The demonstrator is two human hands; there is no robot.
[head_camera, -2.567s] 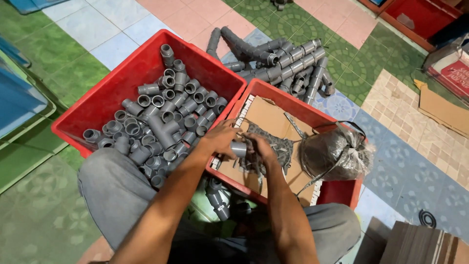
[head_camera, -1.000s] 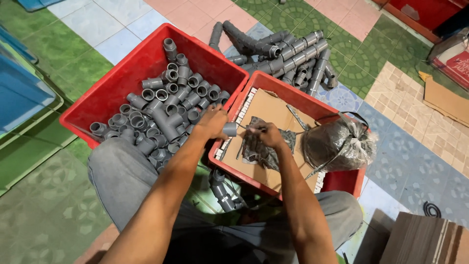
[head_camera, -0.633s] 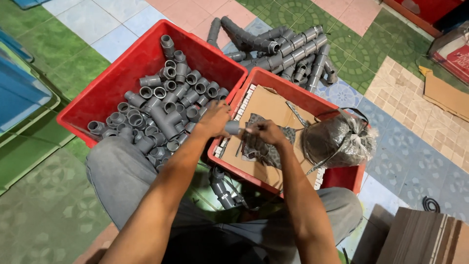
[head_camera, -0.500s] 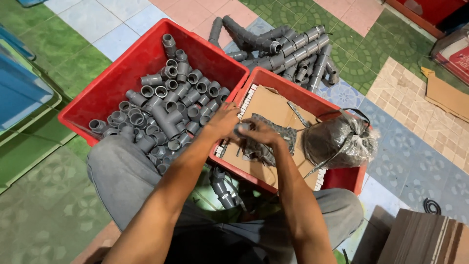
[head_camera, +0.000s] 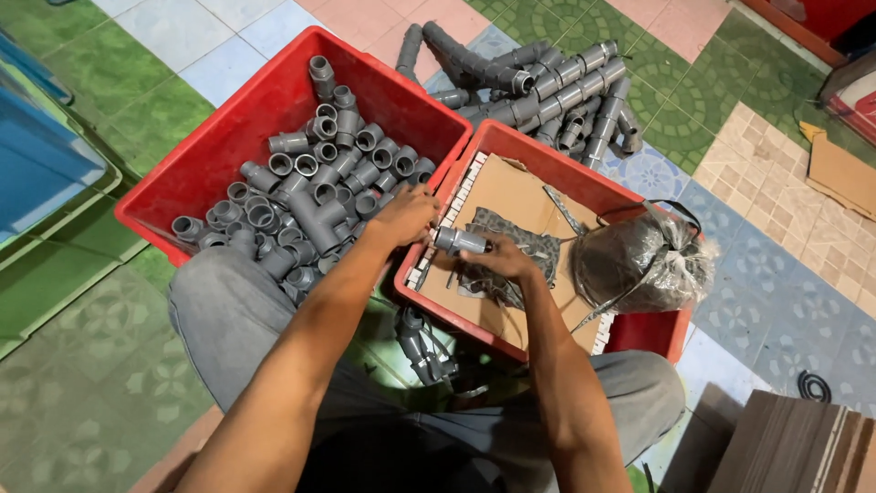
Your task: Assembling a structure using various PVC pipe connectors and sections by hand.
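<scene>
From the head camera I look down on my two bare forearms reaching out over my lap. My right hand (head_camera: 500,265) is closed around a short grey pipe fitting (head_camera: 459,241), fingers curled over its near end so that the open socket end sticks out to the left. It sits just above the near-left corner of the smaller red crate (head_camera: 538,155), the one lined with a sheet of brown cardboard (head_camera: 511,187).

My left hand (head_camera: 404,215) is at the seam where the two crates meet, knuckles up and fingers bent downward. I think the fingertips are touching the fittings at the edge of the heap, but the hand hides them, so I cannot tell whether it grips anything.

The large red crate (head_camera: 228,137) on the left is filled with loose grey fittings (head_camera: 315,187) (elbows, tees and straight sockets lying in every direction). In the smaller crate a dark pile of small parts (head_camera: 520,251) lies on the cardboard just beyond my right hand, and a knotted clear plastic bag (head_camera: 639,260) of dark contents rests against the right wall.

Behind both crates a heap of assembled grey pipe lengths (head_camera: 547,87) lies on the patterned tile floor (head_camera: 776,274). One more assembled grey piece (head_camera: 420,342) rests between my knees.
</scene>
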